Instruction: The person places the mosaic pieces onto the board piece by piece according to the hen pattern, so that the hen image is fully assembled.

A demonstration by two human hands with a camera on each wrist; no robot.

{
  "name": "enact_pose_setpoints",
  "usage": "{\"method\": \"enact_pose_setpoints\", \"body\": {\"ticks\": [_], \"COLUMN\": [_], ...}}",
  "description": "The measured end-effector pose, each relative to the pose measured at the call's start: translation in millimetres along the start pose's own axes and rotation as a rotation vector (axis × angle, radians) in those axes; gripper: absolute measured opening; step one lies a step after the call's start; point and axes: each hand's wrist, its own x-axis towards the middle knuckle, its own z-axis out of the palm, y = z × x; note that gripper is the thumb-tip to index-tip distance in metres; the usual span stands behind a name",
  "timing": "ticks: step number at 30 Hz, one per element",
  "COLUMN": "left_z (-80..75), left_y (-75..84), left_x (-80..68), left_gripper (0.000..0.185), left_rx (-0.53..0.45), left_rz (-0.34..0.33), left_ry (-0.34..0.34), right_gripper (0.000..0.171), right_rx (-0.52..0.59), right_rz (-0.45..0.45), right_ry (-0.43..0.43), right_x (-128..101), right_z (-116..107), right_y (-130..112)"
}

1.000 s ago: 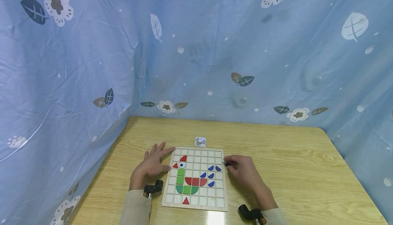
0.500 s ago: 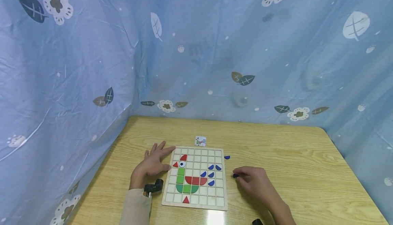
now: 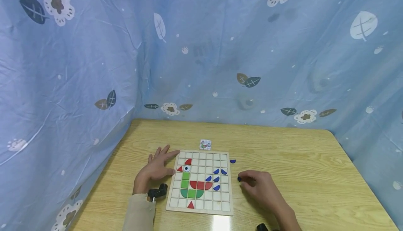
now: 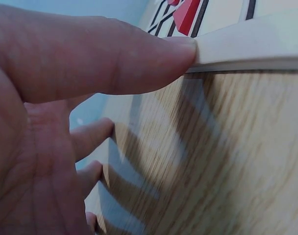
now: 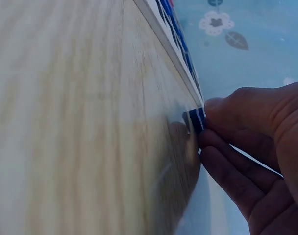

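A small blue piece (image 3: 239, 179) is pinched at the fingertips of the right hand (image 3: 259, 187), low over the wooden table (image 3: 299, 161), just off the puzzle board's (image 3: 199, 210) 3 o'clock edge. In the right wrist view the blue piece (image 5: 195, 119) is seen clamped between thumb and fingertip. It is judged light, thin, rigid and probably smooth-faced, so it is best taken by its edges, where a flat pinch would not slide. A second blue piece (image 3: 232, 161) lies on the table at about 11 o'clock from the held one. The left hand (image 3: 156, 168) is laid flat with fingers spread, its thumb (image 4: 139, 58) pressed against the board's 9 o'clock edge. Red, green and blue shapes are already seated in the grid. A small pattern card (image 3: 205, 145) rests at the board's 12 o'clock.
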Motion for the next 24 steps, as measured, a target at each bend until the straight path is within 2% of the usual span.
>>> {"method": "enact_pose_setpoints", "body": {"ticks": [3,10,17,24], "left_z": [0.9,3.0,1.9,-0.1], "left_y": [-1.1,-2.6,-2.5,-2.0], "left_x": [0.6,0.3,0.4,-1.1], "left_gripper": [0.077,0.077,0.077,0.077], "left_rx": [-0.005,0.000,0.004,-0.003], "left_rz": [-0.001,-0.013,-0.003,0.005], "left_ry": [-0.001,0.005,0.005,0.001], "right_gripper": [0.023,0.027,0.030,0.034], "right_rx": [0.005,-0.023,-0.016,-0.055], "right_rz": [0.013,-0.027,-0.015,-0.005], "right_ry": [0.020,0.090,0.077,0.113], "right_x": [6.4,18.3,21.9,18.7], "right_z": [4.1,15.6,23.2,22.1], "right_y": [-0.5,-2.3,-8.1,-8.9]}}
